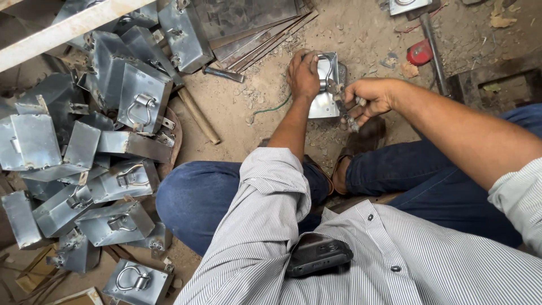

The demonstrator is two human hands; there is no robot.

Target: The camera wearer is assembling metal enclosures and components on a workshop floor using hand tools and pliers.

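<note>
**Both hands at a metal plate on the dirt floor**

The left hand [303, 72] presses down on a small sheet-metal plate [323, 104] that lies on the sandy ground just beyond the person's knees. Its fingers are closed over the plate's far edge, beside a curved wire handle [327, 68] fixed to the plate. The right hand [368, 97] is at the plate's right edge, fingers pinched narrowly around a small dark metal piece [348, 120]; what the piece is cannot be told.

Left of the plate, well apart, lies a big pile of boxes [84, 164] of the same grey metal, many with the same wire handles. Between the pile and the plate, a wooden stick [197, 116] lies on the ground, and a short bolt-like rod [223, 73] lies beyond it. Flat dark sheets [248, 22] are stacked beyond the plate to the left. A green wire [271, 107] curls just left of the plate. To the right of the plate and farther off, a red tool [419, 52] and a long metal bar [433, 51] lie together. Nearer than the plate, the person's blue trousers and sandalled foot [353, 152] crowd the space, and a phone [317, 255] sits in the striped shirt's pocket.
</note>
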